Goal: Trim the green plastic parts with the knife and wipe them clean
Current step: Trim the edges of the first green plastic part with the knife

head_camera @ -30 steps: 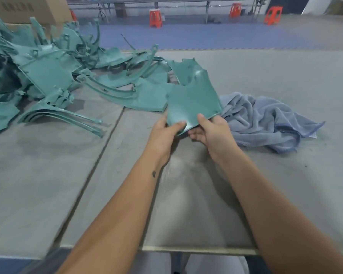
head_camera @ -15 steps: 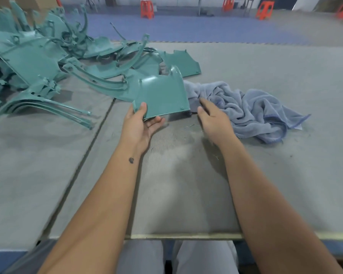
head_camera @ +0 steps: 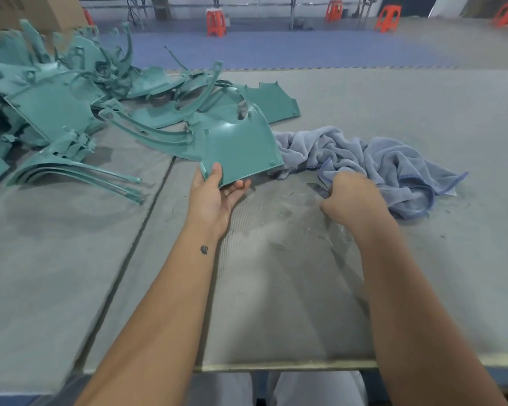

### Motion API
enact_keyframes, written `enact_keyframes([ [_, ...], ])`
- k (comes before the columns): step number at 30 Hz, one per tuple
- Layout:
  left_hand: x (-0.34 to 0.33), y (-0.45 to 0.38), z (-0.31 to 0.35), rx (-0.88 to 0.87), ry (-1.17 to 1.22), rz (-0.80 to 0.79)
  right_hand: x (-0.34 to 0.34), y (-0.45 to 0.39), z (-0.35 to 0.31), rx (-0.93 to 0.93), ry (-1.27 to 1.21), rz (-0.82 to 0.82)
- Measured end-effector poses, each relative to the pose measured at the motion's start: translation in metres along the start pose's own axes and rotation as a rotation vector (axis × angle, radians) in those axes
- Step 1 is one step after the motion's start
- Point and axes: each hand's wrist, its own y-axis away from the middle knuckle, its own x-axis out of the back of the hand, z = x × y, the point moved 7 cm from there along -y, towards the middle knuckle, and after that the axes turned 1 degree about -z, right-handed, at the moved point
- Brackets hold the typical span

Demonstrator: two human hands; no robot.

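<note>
Two bare hands out over the grey table (head_camera: 423, 112). Left hand (head_camera: 214, 194) palm-up, thumb on top and fingers under the near corner of a green panel (head_camera: 241, 150), gripping it tilted up off the table. Right hand (head_camera: 352, 197) knuckles up, fingers curled down into the near edge of the blue towel (head_camera: 393, 168), bunching it; looks like a grip but fingertips are hidden. Towel lies crumpled just right of the panel, touching its far-right edge. Heap of green parts (head_camera: 56, 106) fills the table's left side & back, too tangled to count, w/ curved strips (head_camera: 79, 171) nearest the front. Small shavings scattered on the mat btwn the hands. 4 orange stools (head_camera: 216, 22) on the floor beyond, 1 cardboard box (head_camera: 35, 10) top left. No knife made out
</note>
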Motion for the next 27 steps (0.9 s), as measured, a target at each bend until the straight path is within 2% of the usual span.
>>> enact_keyframes([
  [4, -0.002, -0.003, -0.001, -0.001, -0.06, -0.003, 0.003, 0.001, 0.002, -0.003, -0.004, 0.067],
  [10, -0.002, -0.003, -0.002, 0.006, -0.054, 0.018, -0.006, -0.006, 0.009, 0.012, -0.233, -0.05],
  [12, -0.003, -0.002, -0.003, 0.009, -0.057, 0.016, -0.001, -0.004, -0.001, 0.06, -0.515, -0.01],
  [14, -0.005, -0.001, -0.003, 0.012, -0.062, 0.012, 0.004, -0.003, -0.016, 0.08, -0.976, 0.014],
  [16, -0.006, -0.001, -0.002, 0.016, -0.072, 0.017, -0.001, -0.006, -0.035, 0.05, -1.322, -0.048],
  [20, -0.007, -0.003, -0.002, 0.026, -0.09, 0.028, -0.021, -0.002, -0.07, -0.04, -1.559, -0.131],
  [23, -0.007, -0.002, -0.003, 0.021, -0.093, 0.022, -0.037, 0.008, -0.091, -0.027, -1.851, -0.39],
  [25, -0.008, -0.002, -0.003, 0.017, -0.104, -0.004, -0.039, 0.013, -0.096, 0.024, -1.848, -0.474],
  [27, -0.008, -0.002, -0.004, 0.014, -0.08, -0.032, -0.041, 0.015, -0.098, 0.06, -1.72, -0.484],
])
